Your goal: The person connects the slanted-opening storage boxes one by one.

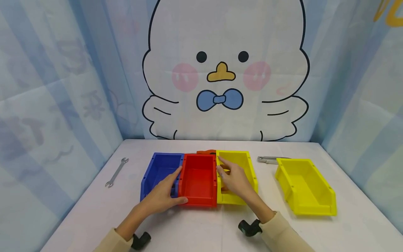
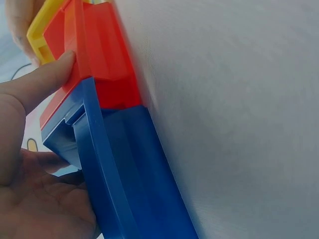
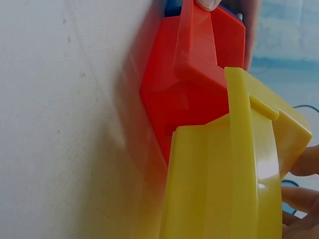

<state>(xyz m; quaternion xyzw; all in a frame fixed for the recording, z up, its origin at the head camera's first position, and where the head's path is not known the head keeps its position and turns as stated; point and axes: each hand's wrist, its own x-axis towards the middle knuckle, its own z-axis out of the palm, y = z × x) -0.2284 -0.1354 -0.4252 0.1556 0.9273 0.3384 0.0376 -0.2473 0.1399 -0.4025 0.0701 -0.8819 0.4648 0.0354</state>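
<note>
Three plastic bins stand side by side: a blue bin [image 1: 162,162], a red bin [image 1: 198,178] in the middle and a yellow bin [image 1: 240,161]. My left hand [image 1: 160,196] reaches across the blue bin and grips the red one, its thumb on the red front lip and its fingers along the wall beside the blue bin. In the left wrist view that thumb [image 2: 52,77] presses the red edge. My right hand [image 1: 236,178] leans into the yellow bin, fingers bent at its left wall against the red bin. The right wrist view shows the yellow bin's front [image 3: 209,184] overlapping the red one.
A second yellow bin [image 1: 308,185] stands apart at the right, with a utility knife [image 1: 267,160] behind it. An open-ended wrench [image 1: 117,172] lies at the left. Behind the red bin, an orange-handled tool [image 1: 206,152] is mostly hidden. A printed curtain [image 1: 220,122] backs the table.
</note>
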